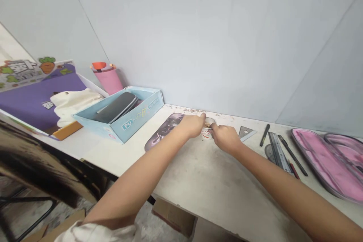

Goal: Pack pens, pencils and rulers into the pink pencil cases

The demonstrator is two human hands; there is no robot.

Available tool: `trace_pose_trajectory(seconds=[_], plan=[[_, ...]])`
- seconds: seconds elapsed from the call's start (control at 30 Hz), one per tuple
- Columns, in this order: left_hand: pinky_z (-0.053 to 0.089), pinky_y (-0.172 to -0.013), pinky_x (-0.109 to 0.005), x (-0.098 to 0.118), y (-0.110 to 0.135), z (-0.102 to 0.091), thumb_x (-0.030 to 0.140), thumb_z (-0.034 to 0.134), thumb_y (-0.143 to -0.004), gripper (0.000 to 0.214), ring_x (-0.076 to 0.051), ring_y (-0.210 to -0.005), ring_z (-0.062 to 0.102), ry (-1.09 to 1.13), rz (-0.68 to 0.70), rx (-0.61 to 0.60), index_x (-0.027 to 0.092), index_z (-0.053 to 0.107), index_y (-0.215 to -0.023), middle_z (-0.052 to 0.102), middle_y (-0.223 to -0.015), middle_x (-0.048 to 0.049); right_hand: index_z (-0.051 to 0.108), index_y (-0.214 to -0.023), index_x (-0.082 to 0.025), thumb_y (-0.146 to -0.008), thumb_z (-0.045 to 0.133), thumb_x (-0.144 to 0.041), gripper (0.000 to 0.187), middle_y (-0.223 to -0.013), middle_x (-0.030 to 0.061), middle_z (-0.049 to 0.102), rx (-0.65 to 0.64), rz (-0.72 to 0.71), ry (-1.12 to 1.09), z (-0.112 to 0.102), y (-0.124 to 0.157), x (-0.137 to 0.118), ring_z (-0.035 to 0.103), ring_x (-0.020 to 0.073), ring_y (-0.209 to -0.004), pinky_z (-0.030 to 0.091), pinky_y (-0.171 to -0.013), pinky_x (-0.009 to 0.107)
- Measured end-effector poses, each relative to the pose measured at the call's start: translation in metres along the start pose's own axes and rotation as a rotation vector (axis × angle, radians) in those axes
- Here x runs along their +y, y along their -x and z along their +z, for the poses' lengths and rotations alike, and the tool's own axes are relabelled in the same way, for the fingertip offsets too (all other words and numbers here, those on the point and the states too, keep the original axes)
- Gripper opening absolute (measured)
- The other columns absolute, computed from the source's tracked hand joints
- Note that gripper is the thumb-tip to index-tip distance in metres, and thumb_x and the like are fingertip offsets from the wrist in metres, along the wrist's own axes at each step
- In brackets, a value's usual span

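Well, a pale grey wall (198,38) rose behind a long white tabletop (215,174), scuffed along its back edge. Far left of the left grip (193,126) stood a purple carrot-printed board (36,98), a pink tumbler (107,81) with an orange cap, and a pale blue cardboard box (138,115) holding a dark grey pouch (115,107). Far right of the right grip (225,138) lay an open pink zip case (326,166), a steel ruler (277,155) and a black marker (264,135), with a small set square (246,133) just beside that grip. A dark marbled oval pad (163,132) lay under the left grip's wrist side. Between the grips stood a small white cup (207,135) with red marks, on the tabletop. The left grip was clenched, its fingertips pressed over the cup's top; the right grip pinched at the rim, though its fingers probably hid a thin dark sliver there, so what it held could not be told. Both hands stayed on the cup, and every other item lay apart from them.
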State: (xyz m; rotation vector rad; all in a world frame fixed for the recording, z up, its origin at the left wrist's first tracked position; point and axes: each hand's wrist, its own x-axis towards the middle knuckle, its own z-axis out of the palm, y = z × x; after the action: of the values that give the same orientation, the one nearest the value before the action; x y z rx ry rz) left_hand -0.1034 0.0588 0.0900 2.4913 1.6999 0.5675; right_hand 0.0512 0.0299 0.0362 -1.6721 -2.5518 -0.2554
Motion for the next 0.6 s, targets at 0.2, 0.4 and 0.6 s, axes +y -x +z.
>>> trace_pose_trajectory(seconds=[0.2, 0.4, 0.6], plan=[[0.047, -0.073, -0.03, -0.005, -0.004, -0.003, 0.024, 0.046, -0.08, 0.02, -0.018, -0.08, 0.06, 0.081, 0.038, -0.052, 0.018, 0.057, -0.095, 0.064, -0.087, -0.0059, 0.048, -0.106, -0.018, -0.091, 0.026, -0.032, 0.03, -0.086, 0.0112, 0.067, 0.03, 0.02, -0.055, -0.007, -0.013, 0.016, 0.064, 0.0238, -0.08, 0.04, -0.064, 0.029], [0.049, -0.055, -0.021, -0.011, 0.012, 0.0, 0.024, 0.049, -0.08, 0.025, -0.011, -0.068, 0.057, 0.586, -0.138, -0.049, 0.014, 0.057, -0.102, 0.06, -0.081, -0.0045, 0.043, -0.116, -0.019, -0.093, 0.021, -0.035, 0.036, -0.093, 0.0132, 0.066, 0.09, 0.22, -0.15, -0.01, -0.045, 0.034, 0.063, 0.0248, -0.085, 0.04, -0.069, 0.031], [0.05, -0.055, -0.021, 0.002, 0.015, 0.006, 0.02, 0.051, -0.078, 0.028, -0.011, -0.07, 0.057, 0.631, -0.149, -0.069, 0.015, 0.056, -0.106, 0.059, -0.084, -0.0047, 0.046, -0.114, -0.019, -0.091, 0.028, -0.036, 0.034, -0.09, 0.0125, 0.067, 0.05, 0.226, -0.22, -0.006, -0.046, 0.042, 0.063, 0.0254, -0.085, 0.041, -0.068, 0.032]])
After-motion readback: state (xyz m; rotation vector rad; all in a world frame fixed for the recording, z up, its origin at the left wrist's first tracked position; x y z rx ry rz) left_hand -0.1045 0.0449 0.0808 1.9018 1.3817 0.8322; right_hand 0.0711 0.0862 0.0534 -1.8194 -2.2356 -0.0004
